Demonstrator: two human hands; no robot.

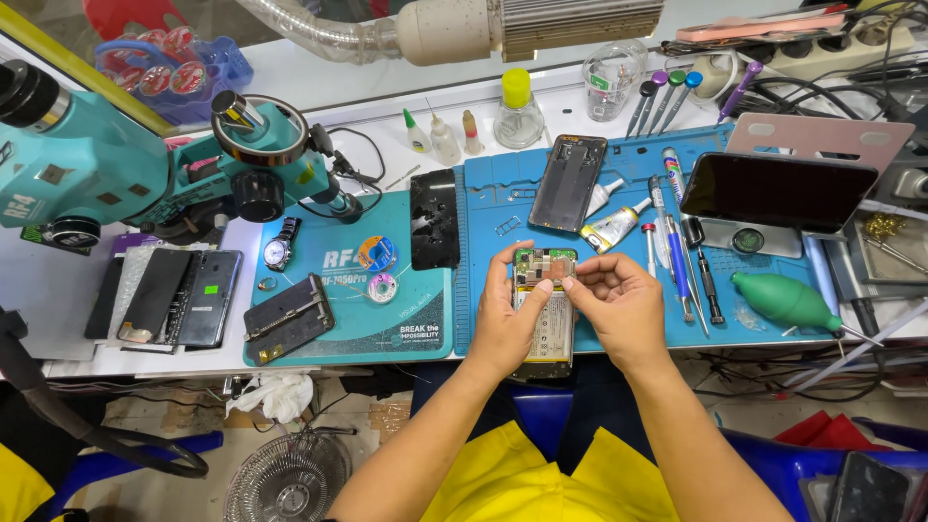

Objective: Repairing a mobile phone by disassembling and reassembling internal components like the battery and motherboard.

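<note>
My left hand point(506, 319) grips the left side of an opened phone point(544, 319) with its back off, showing the green circuit board and the battery. The phone lies on the blue work mat point(619, 333), its lower end past the bench's front edge. My right hand point(623, 302) is at its right side, thumb and fingertips pinched over the circuit board near the top. Whether something small sits between those fingertips is too small to tell.
A phone back cover point(568, 181) and a cracked dark screen point(434, 218) lie behind the hands. Glue tubes point(611, 227), pens and screwdrivers point(681, 261) and a green air blower point(788, 302) sit to the right, a teal microscope point(116, 164) and several phones point(179, 297) to the left.
</note>
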